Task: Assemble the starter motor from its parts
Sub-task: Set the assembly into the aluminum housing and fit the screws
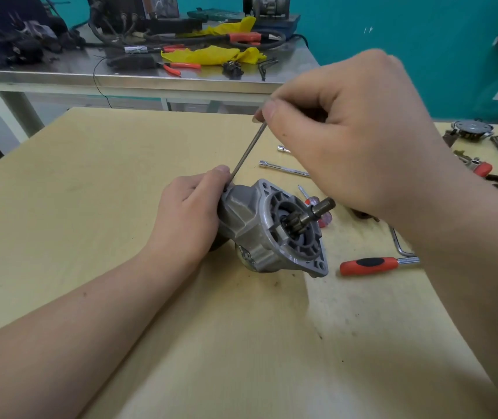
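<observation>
The grey cast starter motor housing (260,225) lies on its side on the wooden table (90,207), its flange facing right with the pinion gear and shaft (317,211) sticking out. My left hand (193,213) grips the rear of the housing and hides that part. My right hand (341,131) is raised above it and pinches the top of a long thin metal bolt (246,148). The bolt slants down to the left, and its lower end meets the housing's top edge beside my left thumb.
Right of the motor lie two socket extensions (284,169), a small screwdriver (311,201), a red-handled wrench (374,265) and other motor parts (471,130). A steel bench (121,77) behind holds pliers, cables and yellow rags.
</observation>
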{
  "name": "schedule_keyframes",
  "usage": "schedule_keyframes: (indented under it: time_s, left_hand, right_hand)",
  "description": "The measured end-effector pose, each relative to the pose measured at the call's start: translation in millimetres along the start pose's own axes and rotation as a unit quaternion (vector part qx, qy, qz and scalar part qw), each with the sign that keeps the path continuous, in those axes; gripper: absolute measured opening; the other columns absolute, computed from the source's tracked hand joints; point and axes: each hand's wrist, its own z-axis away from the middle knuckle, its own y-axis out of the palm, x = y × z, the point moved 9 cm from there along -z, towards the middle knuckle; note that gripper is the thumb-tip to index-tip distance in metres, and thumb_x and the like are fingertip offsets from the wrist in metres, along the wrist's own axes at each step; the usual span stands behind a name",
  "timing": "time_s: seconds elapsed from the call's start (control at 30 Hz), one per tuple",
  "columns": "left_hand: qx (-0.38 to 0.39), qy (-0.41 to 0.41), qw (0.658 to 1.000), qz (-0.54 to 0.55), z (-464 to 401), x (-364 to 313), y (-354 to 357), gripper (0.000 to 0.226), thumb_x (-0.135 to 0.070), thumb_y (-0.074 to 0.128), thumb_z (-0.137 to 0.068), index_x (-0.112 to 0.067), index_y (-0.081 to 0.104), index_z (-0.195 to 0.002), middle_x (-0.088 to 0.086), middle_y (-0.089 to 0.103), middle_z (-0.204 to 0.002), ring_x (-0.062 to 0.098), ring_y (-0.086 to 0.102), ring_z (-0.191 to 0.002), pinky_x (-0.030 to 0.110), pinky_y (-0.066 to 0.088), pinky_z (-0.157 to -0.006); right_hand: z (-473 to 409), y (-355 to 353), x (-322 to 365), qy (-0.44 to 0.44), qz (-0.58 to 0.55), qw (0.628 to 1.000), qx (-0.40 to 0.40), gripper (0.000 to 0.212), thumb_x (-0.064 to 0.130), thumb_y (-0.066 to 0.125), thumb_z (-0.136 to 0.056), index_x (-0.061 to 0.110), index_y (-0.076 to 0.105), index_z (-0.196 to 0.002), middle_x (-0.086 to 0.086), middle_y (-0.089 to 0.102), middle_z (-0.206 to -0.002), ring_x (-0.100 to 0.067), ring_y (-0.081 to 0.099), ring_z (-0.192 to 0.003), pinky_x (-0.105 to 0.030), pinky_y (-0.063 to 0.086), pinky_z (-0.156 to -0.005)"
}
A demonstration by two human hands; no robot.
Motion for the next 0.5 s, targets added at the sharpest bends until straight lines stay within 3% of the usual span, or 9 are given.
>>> schedule_keyframes:
  time_s: [0.07, 0.13, 0.23, 0.3, 0.37, 0.4, 0.5]
  left_hand:
    - [-0.001, -0.001, 1.000, 0.000, 0.2, 0.0, -0.1, 0.071, -0.056, 0.056, -0.086, 0.014, 0.045, -0.079, 0.009, 0.029, -0.064, 0.022, 0.025, -0.057, 0.033, 0.021, -0.055]
    - [-0.003, -0.002, 1.000, 0.001, -0.1, 0.2, -0.6, 0.068, -0.054, 0.057, -0.088, 0.012, 0.043, -0.078, 0.007, 0.029, -0.063, 0.023, 0.025, -0.057, 0.035, 0.020, -0.056]
    - [-0.005, -0.003, 1.000, 0.002, 0.1, -0.2, -0.6, 0.070, -0.055, 0.057, -0.087, 0.013, 0.044, -0.080, 0.008, 0.030, -0.064, 0.022, 0.026, -0.057, 0.034, 0.021, -0.054]
    - [-0.004, -0.003, 1.000, 0.003, 0.8, -0.6, -0.5, 0.071, -0.056, 0.057, -0.087, 0.014, 0.045, -0.080, 0.009, 0.030, -0.064, 0.021, 0.026, -0.056, 0.031, 0.021, -0.053]
    - [0.000, -0.003, 1.000, 0.000, 0.6, -2.0, -0.1, 0.071, -0.056, 0.057, -0.084, 0.013, 0.044, -0.079, 0.008, 0.030, -0.062, 0.021, 0.026, -0.055, 0.029, 0.022, -0.051]
    - [0.001, -0.003, 1.000, -0.007, 0.1, -2.8, 0.2, 0.069, -0.056, 0.056, -0.082, 0.012, 0.043, -0.077, 0.008, 0.030, -0.061, 0.021, 0.026, -0.054, 0.029, 0.022, -0.051]
    - [0.003, -0.002, 1.000, -0.019, -1.0, -5.3, 0.5, 0.061, -0.051, 0.057, -0.078, 0.008, 0.042, -0.073, 0.005, 0.031, -0.059, 0.020, 0.028, -0.052, 0.028, 0.024, -0.049]
  right_hand:
    - [0.4, 0.8, -4.6, 0.027, -0.001, 1.000, 0.015, 0.032, 0.018, 0.056, -0.100, 0.020, 0.068, -0.129, 0.005, 0.055, -0.055, -0.016, 0.049, -0.057, -0.023, 0.039, -0.060]
    - [1.0, 1.4, -10.4, 0.046, -0.008, 0.999, 0.021, 0.051, 0.014, 0.056, -0.098, 0.029, 0.051, -0.147, 0.021, 0.049, -0.061, -0.004, 0.050, -0.056, -0.018, 0.041, -0.064]
    - [0.8, 7.3, -24.5, 0.113, -0.098, 0.989, 0.010, 0.046, 0.009, 0.056, -0.093, 0.028, 0.063, -0.134, 0.026, 0.046, -0.070, 0.008, 0.047, -0.054, -0.007, 0.034, -0.058]
    - [2.9, 16.0, -33.1, 0.177, -0.249, 0.952, 0.010, 0.032, 0.003, 0.057, -0.092, 0.022, 0.072, -0.113, 0.011, 0.056, -0.055, -0.001, 0.048, -0.046, -0.013, 0.035, -0.047]
    - [4.9, 28.5, -30.0, 0.189, -0.397, 0.896, 0.062, 0.015, 0.002, 0.061, -0.097, 0.012, 0.072, -0.100, -0.004, 0.060, -0.052, -0.015, 0.048, -0.043, -0.022, 0.034, -0.039]
    - [5.1, 33.5, -24.4, 0.172, -0.444, 0.873, 0.107, 0.009, 0.006, 0.062, -0.100, 0.008, 0.071, -0.099, -0.008, 0.064, -0.058, -0.018, 0.051, -0.046, -0.023, 0.036, -0.040]
    - [5.3, 42.5, -16.7, 0.135, -0.528, 0.812, 0.207, 0.018, 0.019, 0.055, -0.104, 0.005, 0.066, -0.104, -0.013, 0.076, -0.084, -0.021, 0.067, -0.065, -0.024, 0.048, -0.053]
